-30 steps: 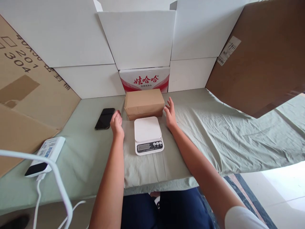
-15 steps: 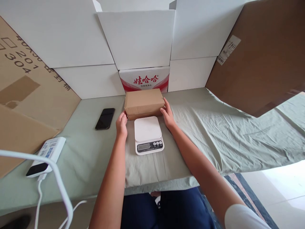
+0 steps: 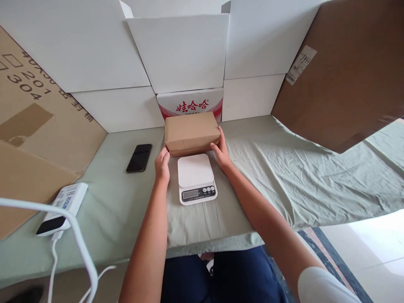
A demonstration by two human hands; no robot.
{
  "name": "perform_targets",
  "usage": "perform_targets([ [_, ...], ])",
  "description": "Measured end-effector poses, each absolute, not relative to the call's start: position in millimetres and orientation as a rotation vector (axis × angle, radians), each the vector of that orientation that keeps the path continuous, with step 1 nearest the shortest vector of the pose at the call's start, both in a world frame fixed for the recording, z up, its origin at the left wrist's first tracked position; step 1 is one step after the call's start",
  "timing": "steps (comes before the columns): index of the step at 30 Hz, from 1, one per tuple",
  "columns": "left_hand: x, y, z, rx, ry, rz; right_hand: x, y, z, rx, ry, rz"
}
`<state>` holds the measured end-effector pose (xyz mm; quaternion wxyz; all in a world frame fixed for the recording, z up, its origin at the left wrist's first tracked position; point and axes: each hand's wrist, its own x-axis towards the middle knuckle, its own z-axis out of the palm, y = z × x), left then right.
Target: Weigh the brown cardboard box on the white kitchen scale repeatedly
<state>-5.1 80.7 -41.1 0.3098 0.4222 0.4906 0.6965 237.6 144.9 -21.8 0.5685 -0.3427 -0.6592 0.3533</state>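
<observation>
A small brown cardboard box (image 3: 192,131) is held between my two hands, just behind a white digital kitchen scale (image 3: 195,170). My left hand (image 3: 162,163) grips the box's lower left corner, its fingertips partly hidden under the edge. On the other side, my right hand (image 3: 221,152) holds the right end, with the thumb on the front face and the fingers along the side. The box appears slightly raised and tilted toward me, though its underside is hidden. Nothing lies on the scale's plate, and its display looks blank.
Left of the box lies a black phone (image 3: 139,158). A white power bank (image 3: 65,208) with a white cable (image 3: 80,242) is farther left. White boxes (image 3: 179,52) and a red-printed carton (image 3: 191,101) line the back; large cardboard pieces (image 3: 341,71) flank the green cloth (image 3: 252,185).
The brown box has risen slightly and tilted a little, now covering more of the red-printed carton's lower text. Both hands keep their hold, and the scale stays in place.
</observation>
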Motion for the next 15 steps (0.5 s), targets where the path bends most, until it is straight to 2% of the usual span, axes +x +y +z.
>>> perform_targets([
  [7,6,41,-19,1.352,1.236,1.899,249,119,-8,-0.727,-1.624,0.662],
  [15,19,-31,-39,1.303,1.288,1.902,275,53,-24,-0.766,-1.656,0.698],
])
